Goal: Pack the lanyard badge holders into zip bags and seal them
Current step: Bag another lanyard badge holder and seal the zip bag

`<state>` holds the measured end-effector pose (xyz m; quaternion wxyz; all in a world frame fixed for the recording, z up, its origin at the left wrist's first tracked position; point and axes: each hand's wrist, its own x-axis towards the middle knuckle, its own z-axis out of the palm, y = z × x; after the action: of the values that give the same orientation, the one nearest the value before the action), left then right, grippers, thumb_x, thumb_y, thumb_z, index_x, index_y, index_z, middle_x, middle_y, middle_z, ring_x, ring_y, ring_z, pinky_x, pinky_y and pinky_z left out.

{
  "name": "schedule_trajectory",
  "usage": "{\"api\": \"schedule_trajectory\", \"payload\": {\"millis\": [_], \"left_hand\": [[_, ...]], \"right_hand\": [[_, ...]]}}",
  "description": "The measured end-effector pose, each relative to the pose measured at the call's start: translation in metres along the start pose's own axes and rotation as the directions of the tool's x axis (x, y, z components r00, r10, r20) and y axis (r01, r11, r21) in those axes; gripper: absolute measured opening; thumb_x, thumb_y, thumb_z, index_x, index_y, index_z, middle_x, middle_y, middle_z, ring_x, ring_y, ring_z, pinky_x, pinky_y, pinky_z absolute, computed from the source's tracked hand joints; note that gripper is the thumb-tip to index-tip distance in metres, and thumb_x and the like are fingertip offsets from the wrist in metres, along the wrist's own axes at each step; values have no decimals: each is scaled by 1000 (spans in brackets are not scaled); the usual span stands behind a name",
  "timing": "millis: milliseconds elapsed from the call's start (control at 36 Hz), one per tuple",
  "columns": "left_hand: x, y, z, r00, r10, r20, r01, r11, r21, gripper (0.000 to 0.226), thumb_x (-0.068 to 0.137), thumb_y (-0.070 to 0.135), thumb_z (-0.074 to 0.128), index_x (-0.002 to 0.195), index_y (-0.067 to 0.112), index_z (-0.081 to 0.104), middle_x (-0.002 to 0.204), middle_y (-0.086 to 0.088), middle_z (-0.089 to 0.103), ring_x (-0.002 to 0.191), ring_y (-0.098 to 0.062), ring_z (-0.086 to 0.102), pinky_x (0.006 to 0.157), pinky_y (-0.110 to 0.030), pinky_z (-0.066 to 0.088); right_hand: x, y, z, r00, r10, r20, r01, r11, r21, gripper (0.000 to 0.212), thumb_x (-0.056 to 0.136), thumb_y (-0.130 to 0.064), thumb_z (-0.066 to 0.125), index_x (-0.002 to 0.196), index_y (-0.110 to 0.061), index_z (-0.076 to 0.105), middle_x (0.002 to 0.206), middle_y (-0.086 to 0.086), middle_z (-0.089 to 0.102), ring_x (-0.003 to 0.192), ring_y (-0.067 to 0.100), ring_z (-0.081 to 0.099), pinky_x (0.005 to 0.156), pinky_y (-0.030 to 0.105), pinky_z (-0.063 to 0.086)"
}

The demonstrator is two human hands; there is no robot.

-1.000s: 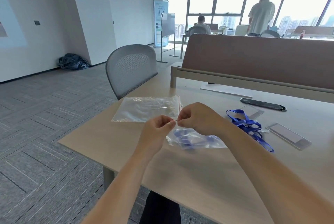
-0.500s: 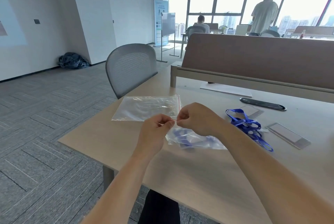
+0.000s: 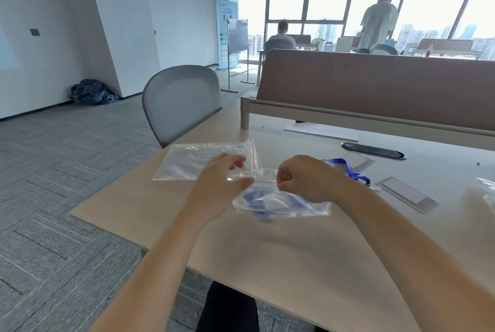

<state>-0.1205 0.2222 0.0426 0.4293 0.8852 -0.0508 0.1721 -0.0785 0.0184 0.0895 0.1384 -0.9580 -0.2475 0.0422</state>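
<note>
A clear zip bag (image 3: pixel 278 204) with a blue lanyard and badge holder inside is held just above the table in front of me. My right hand (image 3: pixel 302 177) pinches the right end of its red-lined zip strip. My left hand (image 3: pixel 223 181) pinches the left end of the strip with thumb and forefinger, the other fingers spread. A stack of empty zip bags (image 3: pixel 198 161) lies flat behind my left hand. A loose blue lanyard (image 3: pixel 348 171) and a clear badge holder (image 3: pixel 407 193) lie to the right.
A grey mesh chair (image 3: pixel 182 102) stands at the table's far left corner. A brown desk divider (image 3: pixel 375 90) runs along the back, with a black cable slot (image 3: pixel 373 150) and a white sheet (image 3: pixel 321 130) before it. Another bag's edge (image 3: pixel 488 189) shows at far right. Two persons are by the windows.
My hands have slid apart along the zip strip, the left one going left and the right one going right. The view has shifted slightly.
</note>
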Motion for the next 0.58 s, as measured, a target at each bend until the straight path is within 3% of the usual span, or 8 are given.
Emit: {"api": "schedule_trajectory", "payload": {"millis": [111, 194, 250, 389, 528, 583], "left_hand": [[8, 8, 15, 987, 124, 100, -139, 977, 159, 6, 85, 24, 73, 91, 22, 74, 95, 15, 63, 97, -7, 57, 90, -28, 45], [9, 10, 22, 982, 148, 113, -164, 975, 148, 8, 87, 17, 68, 82, 19, 74, 85, 11, 64, 87, -11, 60, 84, -34, 49], [10, 10, 23, 985, 128, 112, -144, 978, 148, 11, 89, 15, 65, 83, 19, 74, 85, 9, 67, 85, -13, 61, 81, -32, 48], [11, 7, 20, 993, 77, 85, -86, 989, 119, 11, 91, 17, 65, 84, 17, 74, 88, 7, 70, 86, -11, 62, 80, -25, 45], [12, 0, 17, 998, 4, 60, -3, 1000, -13, 12, 90, 16, 68, 81, 22, 73, 81, 10, 71, 76, 0, 62, 69, -7, 40], [13, -3, 19, 998, -8, 56, 9, 1000, -21, 13, 90, 15, 68, 80, 22, 73, 80, 11, 71, 78, -2, 63, 68, -5, 40]], "right_hand": [[3, -5, 2, 999, -35, -22, 35, 999, -10, 10, 94, -20, 59, 88, -23, 67, 84, -9, 62, 78, 10, 57, 61, 17, 38], [5, -6, 3, 997, -46, -64, 45, 999, -9, 11, 92, -21, 58, 89, -20, 69, 88, -7, 64, 84, 14, 59, 66, 22, 43], [4, -3, 3, 996, -44, -77, 45, 999, 13, 11, 91, -22, 58, 89, -20, 69, 90, -6, 66, 86, 15, 60, 70, 27, 46], [0, 4, 3, 996, -40, -77, 43, 998, 37, 11, 94, -27, 60, 95, -20, 69, 95, -7, 66, 88, 13, 60, 70, 25, 43], [-9, 14, -3, 996, 3, -86, 1, 999, 44, 18, 97, -28, 57, 106, -17, 69, 104, -5, 66, 94, 15, 60, 76, 26, 45], [-11, 17, -3, 995, 19, -95, -15, 999, 40, 19, 98, -27, 56, 108, -17, 68, 107, -4, 67, 96, 15, 60, 73, 25, 43]]}}
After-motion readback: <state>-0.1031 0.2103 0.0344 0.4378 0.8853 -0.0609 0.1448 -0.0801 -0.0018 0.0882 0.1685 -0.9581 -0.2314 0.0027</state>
